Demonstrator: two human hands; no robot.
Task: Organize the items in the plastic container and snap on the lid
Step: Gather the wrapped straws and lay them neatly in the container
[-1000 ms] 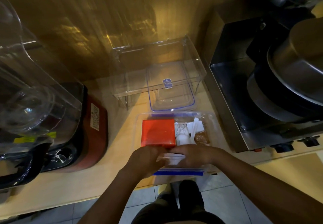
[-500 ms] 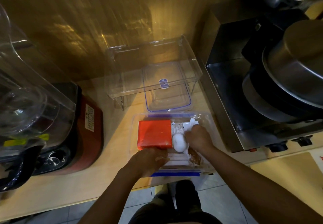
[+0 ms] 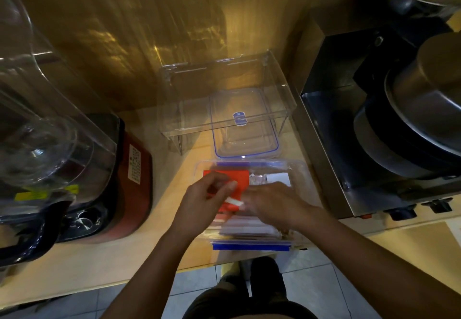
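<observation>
Both hands now meet mid-container (image 3: pixel 303 169) | my left hand (image 3: pixel 199 204) pinches white strip (image 3: pixel 234 202); right hand (image 3: pixel 272 204) blurred, grip unclear | risk: proud items block lid (image 3: pixel 245 124)

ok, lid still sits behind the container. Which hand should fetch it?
Probably left hand: it hovers over the red box holding only a small white piece, while right hand is down among the items. Lid lies straight ahead.

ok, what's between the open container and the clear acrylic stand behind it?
Head view: the container's clear lid, blue-rimmed, lies flat between the container and the stand, its far end tucked under the stand.
</observation>
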